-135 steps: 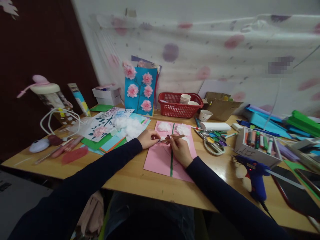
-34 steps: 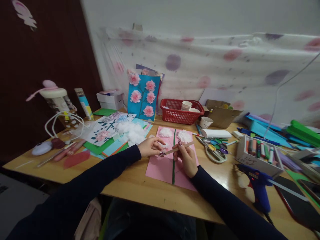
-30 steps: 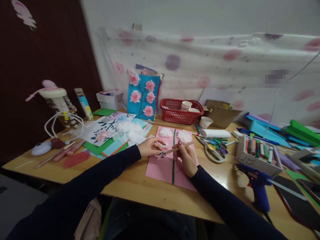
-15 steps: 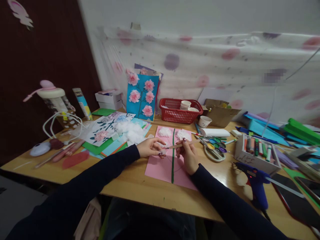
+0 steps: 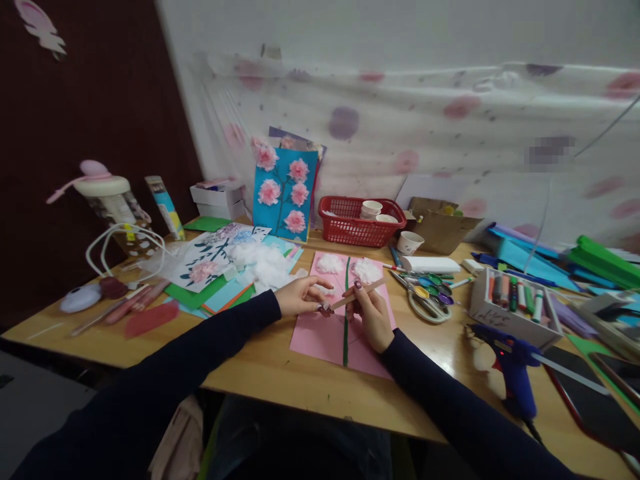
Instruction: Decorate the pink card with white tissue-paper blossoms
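Observation:
My right hand (image 5: 374, 317) pinches a flat wooden craft stick (image 5: 376, 285), which slants down to the left. At its lower end are the fingertips of my left hand (image 5: 300, 297), with thumb and forefinger together; whatever they pinch is too small to make out. Below both hands lies a pink sheet (image 5: 317, 340) with a green stripe (image 5: 345, 343) down its middle and thin curved lines. Two white cotton tufts, a left one (image 5: 330, 264) and a right one (image 5: 367, 270), sit at its top on either side of the stripe.
Loose cotton (image 5: 265, 263) lies on coloured papers at left. Behind stand a blue flower picture (image 5: 285, 173) and a red basket (image 5: 350, 230). On the right are scissors (image 5: 425, 307), a marker box (image 5: 505, 313) and a blue glue gun (image 5: 515, 373) with its red light on.
My right hand has shifted slightly left, and the craft stick is tilted more steeply. Its lower end has dropped to my left fingertips. The left hand has barely moved.

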### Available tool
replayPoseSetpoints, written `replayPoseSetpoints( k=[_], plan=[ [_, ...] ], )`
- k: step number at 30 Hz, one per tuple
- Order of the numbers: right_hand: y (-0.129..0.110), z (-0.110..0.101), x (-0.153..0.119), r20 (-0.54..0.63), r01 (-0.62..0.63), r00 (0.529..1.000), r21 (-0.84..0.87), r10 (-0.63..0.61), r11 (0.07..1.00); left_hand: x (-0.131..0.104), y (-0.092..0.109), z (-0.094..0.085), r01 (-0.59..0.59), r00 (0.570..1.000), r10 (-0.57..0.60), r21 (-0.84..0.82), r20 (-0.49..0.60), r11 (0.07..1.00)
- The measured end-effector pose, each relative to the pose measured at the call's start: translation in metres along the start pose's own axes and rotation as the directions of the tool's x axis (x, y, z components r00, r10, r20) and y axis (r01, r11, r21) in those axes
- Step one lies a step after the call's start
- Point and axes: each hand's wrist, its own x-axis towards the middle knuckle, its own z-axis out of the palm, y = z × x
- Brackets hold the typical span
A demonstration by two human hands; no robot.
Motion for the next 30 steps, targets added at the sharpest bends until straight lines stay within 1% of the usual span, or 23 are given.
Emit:
replayPoseSetpoints(
  k=[5,8,10,14,17,20,23,25,27,30],
  plan=[
    [0.0031,-0.0059,0.0053,-0.111,0.048,0.993,0.044,-0.043,0.998,0.0002,-0.0017,-0.0024,-0.008,1.0,0.008,0.009,0.016,1.0],
    [0.0055,-0.0082,0.0079,-0.156,0.052,0.987,0.072,-0.04,0.996,0.0002,-0.0024,-0.0024,-0.023,1.0,0.023,0.013,0.016,1.0],
    [0.0058,-0.0078,0.0078,-0.145,0.042,0.989,0.08,-0.03,0.996,-0.0001,-0.0019,-0.0016,-0.014,1.0,0.013,0.024,0.013,1.0],
    [0.0032,-0.0038,0.0039,-0.069,0.012,0.998,0.052,-0.008,0.999,-0.0013,0.0013,0.0009,0.016,1.0,-0.016,0.05,-0.003,0.999],
    [0.0009,-0.0012,0.0012,-0.034,0.016,0.999,0.025,-0.015,1.0,-0.0018,0.003,0.002,0.02,1.0,-0.02,0.049,-0.008,0.999],
    [-0.0001,-0.0005,0.0006,-0.026,0.023,0.999,0.011,-0.023,1.0,-0.0014,0.0029,0.0021,0.022,1.0,-0.022,-0.001,0.008,1.0],
    [-0.0004,-0.0005,0.0007,-0.022,0.02,1.0,-0.003,-0.021,1.0,-0.0007,0.002,0.0018,0.03,0.999,-0.027,-0.091,0.041,0.995],
    [-0.0005,-0.0001,0.0005,-0.021,0.019,1.0,-0.008,-0.02,1.0,-0.0006,0.0016,0.0016,0.034,0.999,-0.03,-0.114,0.039,0.993],
    [-0.0003,0.0002,0.0004,-0.021,0.024,0.999,-0.01,-0.024,1.0,-0.0008,0.0019,0.0014,0.038,0.999,-0.037,-0.07,0.022,0.997],
    [0.001,-0.001,0.0024,-0.032,0.026,0.999,0.009,-0.026,1.0,-0.0015,0.0039,0.0,0.064,0.998,-0.064,0.041,-0.008,0.997]
  ],
)
